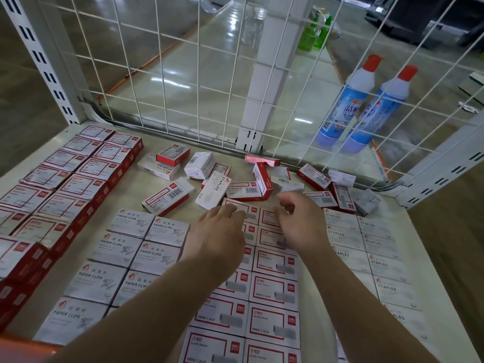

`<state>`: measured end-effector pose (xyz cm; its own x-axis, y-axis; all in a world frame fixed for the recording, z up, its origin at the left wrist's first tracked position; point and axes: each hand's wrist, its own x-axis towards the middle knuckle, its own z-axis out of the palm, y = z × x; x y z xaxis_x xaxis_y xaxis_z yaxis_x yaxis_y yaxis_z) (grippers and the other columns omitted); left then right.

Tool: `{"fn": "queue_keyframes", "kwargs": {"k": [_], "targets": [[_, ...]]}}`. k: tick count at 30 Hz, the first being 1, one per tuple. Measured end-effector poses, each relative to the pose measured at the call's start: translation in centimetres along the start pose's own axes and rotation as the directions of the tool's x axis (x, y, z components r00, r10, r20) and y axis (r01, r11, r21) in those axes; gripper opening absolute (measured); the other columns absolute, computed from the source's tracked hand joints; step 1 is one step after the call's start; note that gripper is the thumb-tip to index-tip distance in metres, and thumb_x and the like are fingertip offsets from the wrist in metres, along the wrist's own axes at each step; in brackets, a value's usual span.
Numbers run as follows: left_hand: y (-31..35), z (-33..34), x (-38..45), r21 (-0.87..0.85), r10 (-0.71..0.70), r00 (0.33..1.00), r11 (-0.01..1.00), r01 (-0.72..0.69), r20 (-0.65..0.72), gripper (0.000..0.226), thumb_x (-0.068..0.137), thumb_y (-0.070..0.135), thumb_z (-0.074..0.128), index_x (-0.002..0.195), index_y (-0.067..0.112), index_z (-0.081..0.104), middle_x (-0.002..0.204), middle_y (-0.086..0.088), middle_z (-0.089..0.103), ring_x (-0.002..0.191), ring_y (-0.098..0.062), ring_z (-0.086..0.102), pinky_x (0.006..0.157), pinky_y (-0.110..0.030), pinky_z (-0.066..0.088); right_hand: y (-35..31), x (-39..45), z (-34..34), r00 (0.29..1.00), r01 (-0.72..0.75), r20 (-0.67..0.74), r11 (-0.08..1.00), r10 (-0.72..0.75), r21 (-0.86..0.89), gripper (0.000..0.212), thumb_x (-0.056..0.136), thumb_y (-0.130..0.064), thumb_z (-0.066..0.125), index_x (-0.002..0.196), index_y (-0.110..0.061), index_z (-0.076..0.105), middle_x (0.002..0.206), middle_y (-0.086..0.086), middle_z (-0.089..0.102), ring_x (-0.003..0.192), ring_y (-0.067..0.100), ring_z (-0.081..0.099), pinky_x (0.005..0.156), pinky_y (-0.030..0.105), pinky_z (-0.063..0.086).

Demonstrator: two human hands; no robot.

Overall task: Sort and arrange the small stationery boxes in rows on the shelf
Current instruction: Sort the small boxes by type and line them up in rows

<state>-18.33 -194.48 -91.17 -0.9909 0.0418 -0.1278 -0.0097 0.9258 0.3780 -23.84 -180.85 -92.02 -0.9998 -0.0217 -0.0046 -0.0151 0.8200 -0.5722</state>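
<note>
Small stationery boxes lie in rows on the white shelf (183, 158). Red-framed boxes (68, 184) fill two columns at the left, then come white paper clip boxes (131, 247), red-framed staple boxes (272, 289) in the middle and white STAPLES boxes (372, 247) at the right. Behind the rows lies a loose pile of mixed boxes (222, 182), some tipped on edge. My left hand (220, 234) rests with straight fingers on the rearmost red-framed staple box (237, 205) of the middle rows. My right hand (301, 218) hovers beside it over the neighbouring column, fingers loosely bent, holding nothing visible.
A white wire mesh panel (199, 82) closes the shelf's back. Two blue bottles with red caps (361, 106) stand behind it at the right, and green bottles (314, 32) farther off. Slotted uprights (44, 64) flank the shelf. An orange edge (23, 344) runs along the front left.
</note>
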Motion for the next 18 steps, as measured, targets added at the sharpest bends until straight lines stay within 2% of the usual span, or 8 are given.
{"fn": "queue_keyframes", "kwargs": {"k": [4,8,13,15,18], "targets": [[0.1,0.1,0.9,-0.018,0.020,1.000,1.000,-0.020,0.005,0.043,0.097,0.025,0.041,0.139,0.026,0.035,0.141,0.009,0.037,0.131,-0.012,0.031,0.105,-0.029,0.032,-0.1,1.2,0.1,0.999,-0.004,-0.044,1.000,0.003,-0.029,0.029,0.091,-0.025,0.056,0.118,-0.016,0.060,0.113,-0.003,0.061,0.096,0.008,0.055,0.080,0.020,0.041],[0.0,-0.2,1.6,0.016,0.038,0.999,0.999,-0.038,0.016,0.039,0.096,0.024,0.043,0.135,0.027,0.041,0.133,0.008,0.043,0.124,-0.012,0.037,0.100,-0.030,0.038,-0.7,2.1,0.3,0.999,0.002,-0.040,1.000,-0.003,-0.026,0.023,0.090,-0.029,0.058,0.106,-0.014,0.066,0.097,-0.004,0.061,0.082,0.007,0.051,0.059,0.013,0.032],[0.2,-0.2,2.1,0.047,0.031,0.999,0.998,-0.032,0.032,0.035,0.095,0.032,0.045,0.129,0.025,0.048,0.125,0.006,0.046,0.119,-0.013,0.040,0.096,-0.032,0.042,-0.8,2.7,1.1,0.998,-0.038,-0.053,0.999,0.039,0.019,0.022,0.089,-0.030,0.059,0.103,-0.014,0.065,0.095,-0.002,0.062,0.084,0.011,0.054,0.071,0.023,0.039],[0.1,-0.1,2.2,0.044,0.022,0.999,0.999,-0.023,0.030,0.036,0.094,0.034,0.046,0.129,0.025,0.049,0.126,0.006,0.045,0.119,-0.013,0.039,0.095,-0.032,0.042,-0.9,2.9,1.4,0.998,-0.037,-0.055,0.999,0.038,0.026,0.020,0.089,-0.029,0.059,0.101,-0.014,0.065,0.090,-0.004,0.060,0.080,0.009,0.054,0.069,0.021,0.040],[0.0,0.0,2.2,0.044,0.021,0.999,0.999,-0.022,0.034,0.037,0.094,0.034,0.047,0.130,0.026,0.048,0.126,0.007,0.045,0.119,-0.013,0.039,0.093,-0.032,0.042,-0.9,3.1,1.8,0.996,-0.029,-0.088,0.999,0.032,0.037,0.018,0.090,-0.026,0.058,0.099,-0.013,0.066,0.085,-0.007,0.056,0.078,0.008,0.053,0.059,0.012,0.033]]}}
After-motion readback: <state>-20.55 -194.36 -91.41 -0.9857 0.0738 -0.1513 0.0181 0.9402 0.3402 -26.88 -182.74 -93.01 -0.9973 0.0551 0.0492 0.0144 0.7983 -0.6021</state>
